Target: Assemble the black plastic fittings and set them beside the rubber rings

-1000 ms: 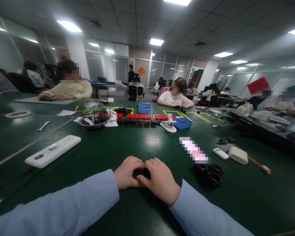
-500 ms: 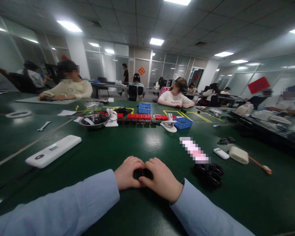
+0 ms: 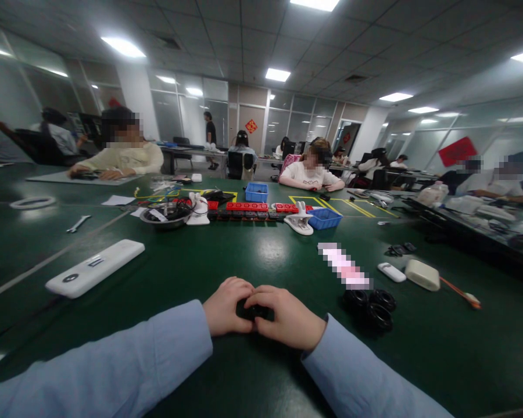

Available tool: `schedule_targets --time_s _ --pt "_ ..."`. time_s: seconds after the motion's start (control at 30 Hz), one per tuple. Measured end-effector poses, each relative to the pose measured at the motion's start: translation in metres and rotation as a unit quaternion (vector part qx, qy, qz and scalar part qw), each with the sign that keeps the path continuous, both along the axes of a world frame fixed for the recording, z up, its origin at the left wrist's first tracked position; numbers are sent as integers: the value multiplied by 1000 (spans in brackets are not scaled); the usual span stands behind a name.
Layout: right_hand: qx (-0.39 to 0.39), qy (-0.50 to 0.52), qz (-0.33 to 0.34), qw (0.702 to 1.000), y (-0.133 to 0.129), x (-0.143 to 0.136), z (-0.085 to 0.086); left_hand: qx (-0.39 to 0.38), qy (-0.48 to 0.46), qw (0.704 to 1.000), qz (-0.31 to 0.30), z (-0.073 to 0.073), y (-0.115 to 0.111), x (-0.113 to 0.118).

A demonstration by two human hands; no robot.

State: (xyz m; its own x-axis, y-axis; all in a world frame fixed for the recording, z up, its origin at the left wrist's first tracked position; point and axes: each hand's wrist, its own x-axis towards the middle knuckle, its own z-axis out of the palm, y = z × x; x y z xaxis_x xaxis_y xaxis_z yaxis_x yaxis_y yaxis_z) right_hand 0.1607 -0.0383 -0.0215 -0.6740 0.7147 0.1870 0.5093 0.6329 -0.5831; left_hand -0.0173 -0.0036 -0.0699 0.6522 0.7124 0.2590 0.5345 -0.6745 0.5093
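On the green table (image 3: 261, 377), my left hand (image 3: 227, 306) and my right hand (image 3: 287, 316) meet in front of me, their fingertips together. Both are curled around a small black object (image 3: 256, 310), largely hidden by the fingers and too dark to make out. To the right of my right hand lie several black rings (image 3: 380, 316), close to a blurred pink and white item (image 3: 344, 266).
A long white device (image 3: 96, 268) lies at the left, near a wrench (image 3: 78, 223). Ahead are a metal bowl (image 3: 166, 216), red blocks (image 3: 247, 206), a white clamp (image 3: 300, 220) and blue baskets (image 3: 325, 218). At the right are white cases (image 3: 422, 274). People sit beyond.
My right hand's fingers have shifted left and flattened over the dark object, and more of it shows. My left hand is nearly still. A standing person in the background has moved left.
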Motion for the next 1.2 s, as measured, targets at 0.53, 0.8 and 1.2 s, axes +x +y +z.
schedule_targets --time_s 0.53,0.8,1.2 --pt "38 42 13 998 -1 3 -3 8 12 1000 14 -2 1 2" --pt "86 -7 -181 980 -6 -1 6 -3 1 1000 7 -3 2 0" --pt "98 -112 -209 966 -10 -10 -1 21 -18 1000 4 -3 1 1"
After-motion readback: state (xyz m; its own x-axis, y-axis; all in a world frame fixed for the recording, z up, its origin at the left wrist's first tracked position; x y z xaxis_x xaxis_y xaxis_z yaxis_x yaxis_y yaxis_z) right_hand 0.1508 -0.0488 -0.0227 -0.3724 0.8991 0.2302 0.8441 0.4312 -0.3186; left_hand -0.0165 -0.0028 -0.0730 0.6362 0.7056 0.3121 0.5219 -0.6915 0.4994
